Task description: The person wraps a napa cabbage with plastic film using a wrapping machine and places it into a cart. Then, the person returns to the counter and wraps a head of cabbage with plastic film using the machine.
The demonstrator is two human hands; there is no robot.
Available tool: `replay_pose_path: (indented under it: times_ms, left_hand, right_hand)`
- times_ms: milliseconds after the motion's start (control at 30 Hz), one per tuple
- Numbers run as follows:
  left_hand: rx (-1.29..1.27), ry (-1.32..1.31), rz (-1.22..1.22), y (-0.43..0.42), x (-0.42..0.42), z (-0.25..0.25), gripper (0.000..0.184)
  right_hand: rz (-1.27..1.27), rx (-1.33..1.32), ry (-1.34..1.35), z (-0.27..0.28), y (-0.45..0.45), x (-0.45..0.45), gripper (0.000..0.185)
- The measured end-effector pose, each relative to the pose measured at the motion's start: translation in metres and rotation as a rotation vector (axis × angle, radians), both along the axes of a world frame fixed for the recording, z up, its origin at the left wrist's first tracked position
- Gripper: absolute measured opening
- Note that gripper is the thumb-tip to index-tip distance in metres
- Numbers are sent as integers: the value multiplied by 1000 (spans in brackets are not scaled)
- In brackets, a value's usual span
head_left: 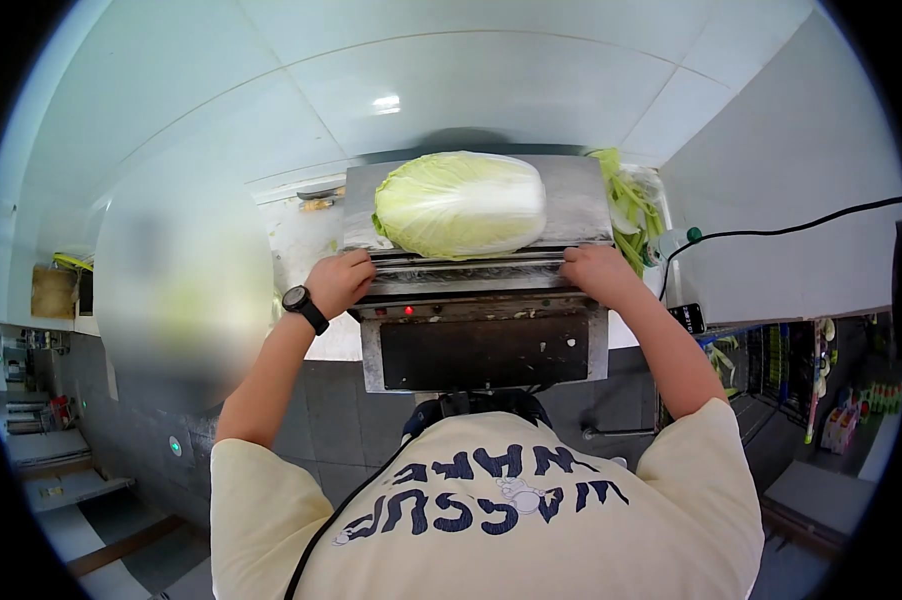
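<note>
Wooden-handled tool: lies (318,204) on the counter beside the machine (486,350), apparently set aside to leave the plate free for the cabbage.
Left hand: at the left end (341,282) of the front bars (461,272), fingers curled over; whether they pinch anything, cannot tell.
Cabbage: on its side (461,205) on the metal plate (579,195), leafy end left, white base right – probably laid crosswise so the plate bears its whole length.
Cabbage vs. grip: between the hands and beyond them, near the plate's front edge; neither hand touches it.
Right hand: at the bars' right end (599,272), fingers bent, grip likewise unclear – the wide spacing seems to keep both hands clear of the cabbage.
Green trimmings: heaped (629,215) just right of the plate, likely kept off it.
</note>
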State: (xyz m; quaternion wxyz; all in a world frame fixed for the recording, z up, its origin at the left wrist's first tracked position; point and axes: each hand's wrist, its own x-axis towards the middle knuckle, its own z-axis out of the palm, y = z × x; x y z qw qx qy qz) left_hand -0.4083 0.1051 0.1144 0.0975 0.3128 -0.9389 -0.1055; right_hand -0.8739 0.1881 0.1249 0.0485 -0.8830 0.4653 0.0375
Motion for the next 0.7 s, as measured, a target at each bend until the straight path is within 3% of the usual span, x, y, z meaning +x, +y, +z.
replay_pose_path:
  times_ms: [333,433,533,700]
  left_hand:
    - [244,307,272,7,-1,-28,13]
    - [390,423,371,11,-3,-31,16]
    - [330,538,403,17,-17,-21,13]
    - [183,415,402,20,-17,-23,10]
  right_hand:
    - [-398,3,-587,-14,16,-2,11]
    - [-374,-64,-744,-31,15,-6,11]
    - [-483,49,-777,-39,18,-5,9]
    - [-481,67,-826,-32,19,1,23]
